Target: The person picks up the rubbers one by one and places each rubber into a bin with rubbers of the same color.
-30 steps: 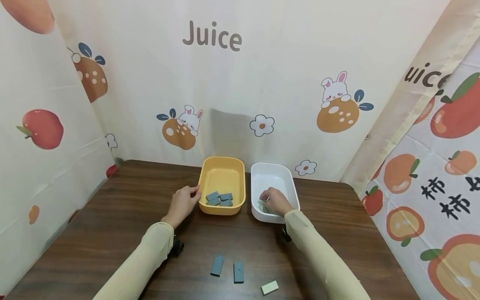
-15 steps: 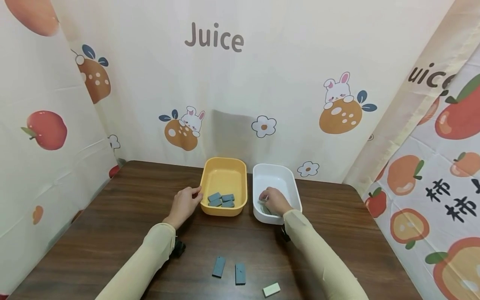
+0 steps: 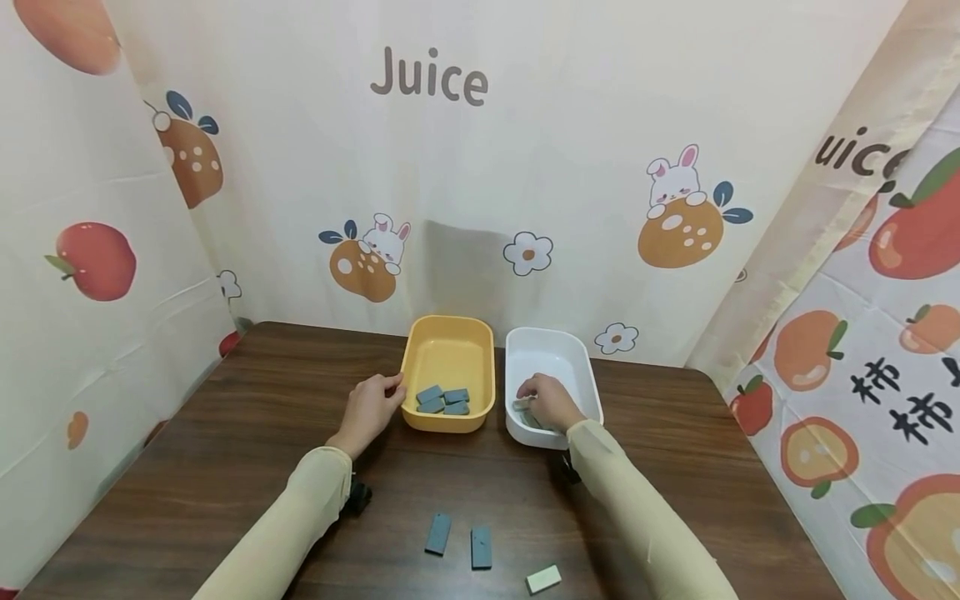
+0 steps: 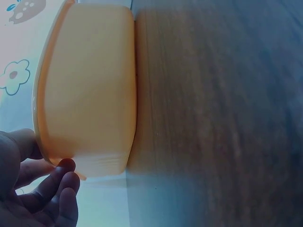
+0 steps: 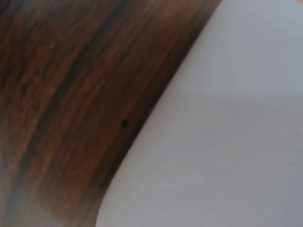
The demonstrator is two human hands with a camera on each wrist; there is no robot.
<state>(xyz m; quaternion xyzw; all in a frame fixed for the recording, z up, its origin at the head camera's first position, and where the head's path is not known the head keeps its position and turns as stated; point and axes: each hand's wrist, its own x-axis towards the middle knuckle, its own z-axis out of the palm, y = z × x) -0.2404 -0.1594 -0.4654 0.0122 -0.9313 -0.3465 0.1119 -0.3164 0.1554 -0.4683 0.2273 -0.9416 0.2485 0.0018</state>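
Note:
My left hand (image 3: 365, 408) pinches the left rim of a yellow plastic bin (image 3: 450, 339); in the left wrist view the thumb and index finger lie on either side of that rim. Several blue-grey rectangular blocks (image 3: 430, 393) lie at the near end of this bin. My right hand (image 3: 551, 402) reaches down into a white plastic bin (image 3: 547, 343), a pale block (image 3: 522, 403) between its fingertips. Other pale greenish pieces (image 3: 531, 419) lie under that hand, partly hidden. The right wrist view shows only the white bin's outer wall (image 5: 213, 142) and the wood, without the hand.
On the brown wooden table (image 3: 262, 433), nearer to me, lie two blue-grey blocks, one on the left (image 3: 438, 534) and one on the right (image 3: 481, 547), and a cream block (image 3: 543, 579). A printed curtain (image 3: 465, 167) stands behind the bins.
The pale block at my right fingertips has shifted and shows more. My left hand keeps its place on the yellow bin. The head view has moved slightly.

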